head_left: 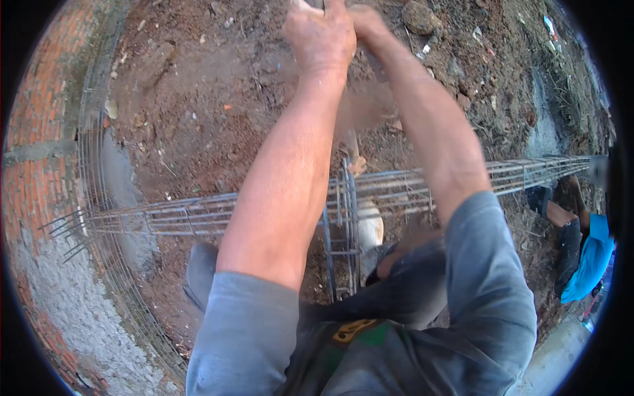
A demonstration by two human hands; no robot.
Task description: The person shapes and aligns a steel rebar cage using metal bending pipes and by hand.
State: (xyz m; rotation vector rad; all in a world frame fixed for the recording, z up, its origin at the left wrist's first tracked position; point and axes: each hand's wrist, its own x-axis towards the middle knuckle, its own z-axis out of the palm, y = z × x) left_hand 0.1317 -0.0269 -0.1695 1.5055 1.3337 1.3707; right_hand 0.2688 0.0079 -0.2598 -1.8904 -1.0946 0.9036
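Observation:
Both of my arms stretch up to the top edge of the head view, where my hands come together. My left hand is closed, with a bit of something dark at its fingers. Close beside and partly behind it is my right hand, blurred and also curled closed. What they grip is mostly cut off by the picture's edge. Below my forearms a long rebar cage runs across the earth. A shorter upright rebar piece meets it between my arms. A pale rounded object sits beside that piece.
Loose brown soil with stones and scraps surrounds the cage. A brick wall stands at the left, with another rebar cage along it. At the far right, another person in a bright blue garment is near the cage's end.

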